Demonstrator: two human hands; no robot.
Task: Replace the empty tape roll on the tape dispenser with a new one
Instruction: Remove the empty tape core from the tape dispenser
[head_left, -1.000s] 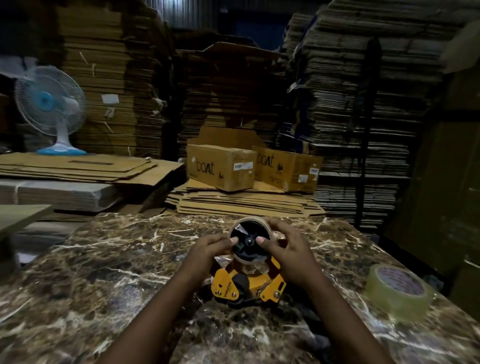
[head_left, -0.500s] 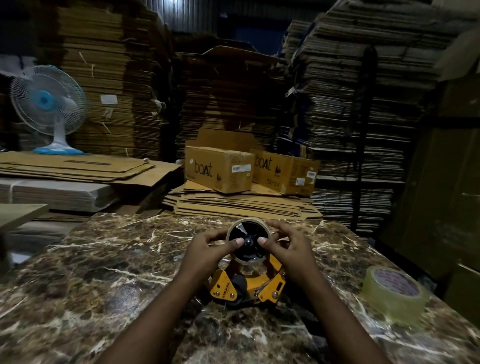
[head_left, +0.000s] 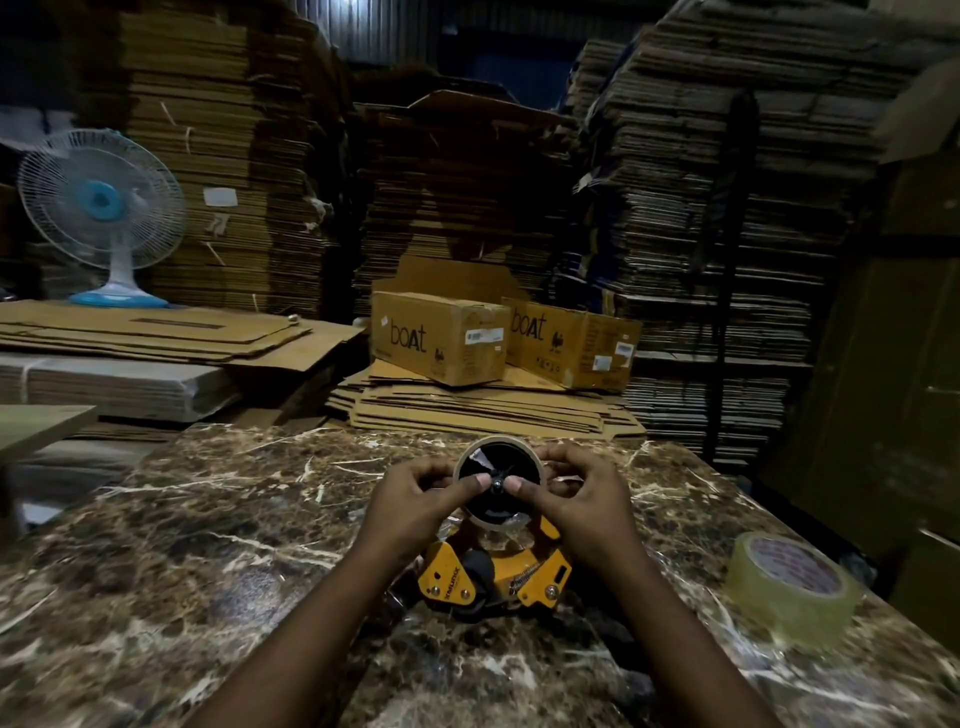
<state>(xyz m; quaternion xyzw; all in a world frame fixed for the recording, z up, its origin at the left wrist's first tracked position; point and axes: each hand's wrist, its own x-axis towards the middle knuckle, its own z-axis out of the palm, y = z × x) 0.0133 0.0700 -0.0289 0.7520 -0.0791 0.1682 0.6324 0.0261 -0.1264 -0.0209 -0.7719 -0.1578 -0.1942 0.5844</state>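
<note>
- We see both forearms coming in from the near edge of the marble desk (head_left: 156, 571), meeting at the middle.
- Yellow tape dispenser (head_left: 493, 577) sits on the desk around the middle, between the two wrists; black roller and a spring visible on its body.
- Empty tape roll (head_left: 537, 457), a thin cardboard ring, still sits on the dispenser's black hub, at the top of the dispenser on its far side.
- Left hand (head_left: 415, 499) grips the ring's left side, fingers curled round the rim, thumb reaching in to the hub centre.
- Right hand (head_left: 582, 499) grips the ring's right side the same way, thumb tip just beside the left thumb at the hub centre.
- New tape roll (head_left: 789, 587), clear with a reddish printed core, lies flat near the desk's right edge, well apart from the dispenser.
- Beyond the far edge we note a pile of flattened cartons (head_left: 483, 410) carrying two brown "boat" boxes (head_left: 441, 338), side by side.
- Far left: a white and blue fan (head_left: 104, 208) stands on flat cardboard sheets (head_left: 156, 332).
- Back: tall stacks of flattened cardboard (head_left: 701, 208), dimly lit.
</note>
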